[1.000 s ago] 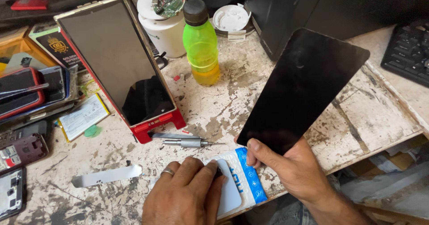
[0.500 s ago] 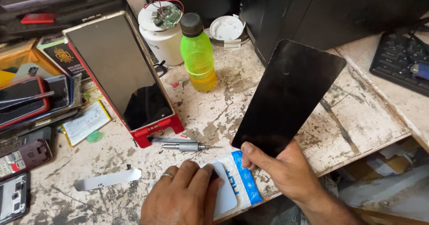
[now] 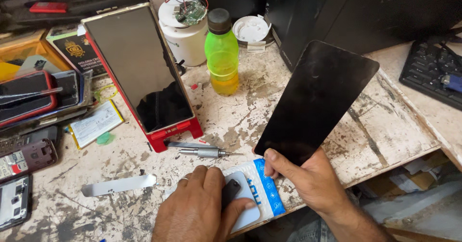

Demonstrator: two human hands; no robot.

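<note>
— Pinched at its bottom corner between the right hand's [image 3: 313, 182] thumb and fingers, the black glass panel [image 3: 317, 102] rises tilted up and away from that grip, off the bench.

— And the other hand?

— The left hand [image 3: 202, 208] lies flat, fingers closed loosely over a small dark piece [image 3: 230, 194] pressed onto a pale card [image 3: 248, 208]. That card sits on a white and blue packet [image 3: 267, 194], just left of the right thumb.

— What lies around them?

— Up and left of the grip, a large phone [image 3: 139, 69] leans on a red stand [image 3: 175, 132] on the worn white bench [image 3: 385, 126]. Beyond the hands stands a green bottle [image 3: 222, 54] of yellow liquid, a white canister [image 3: 185, 35] to its left.

— Smaller bits?

— A metal screwdriver [image 3: 204, 152] lies just above the left hand, and a thin metal strip [image 3: 118, 185] to its left. Stacked phones [image 3: 33, 97] sit far left.
</note>
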